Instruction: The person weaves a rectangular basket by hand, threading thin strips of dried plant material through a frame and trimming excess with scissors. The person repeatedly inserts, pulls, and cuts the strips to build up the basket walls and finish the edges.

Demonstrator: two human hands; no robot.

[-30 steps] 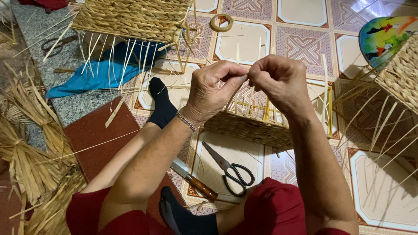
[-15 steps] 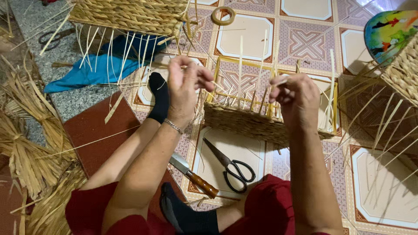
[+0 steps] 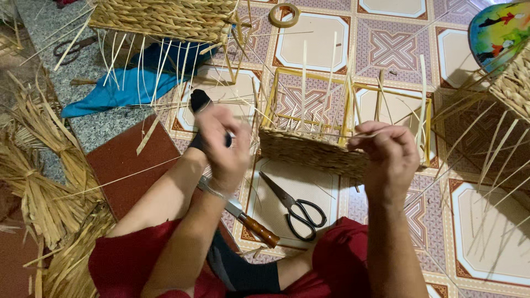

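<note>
A half-woven straw basket [image 3: 309,152] on a yellow stick frame stands on the tiled floor in front of me, with upright straw strands rising from its wall. My right hand [image 3: 386,152] is over its right part and pinches a thin straw strand [image 3: 309,132] that runs left across the basket. My left hand [image 3: 223,146] is blurred with motion to the left of the basket, its fingers curled on the strand's other end, just above my black-socked foot [image 3: 200,102].
Black-handled scissors [image 3: 298,208] and a wooden-handled knife [image 3: 248,219] lie between my legs. Another woven basket [image 3: 165,19] sits over a blue cloth [image 3: 124,88] at the back. A third basket [image 3: 513,83], a tape roll [image 3: 284,15] and straw bundles [image 3: 38,182] surround me.
My hands were together above the basket and have drawn apart and come down, the left going left and the right going right, stretching the strand between them.
</note>
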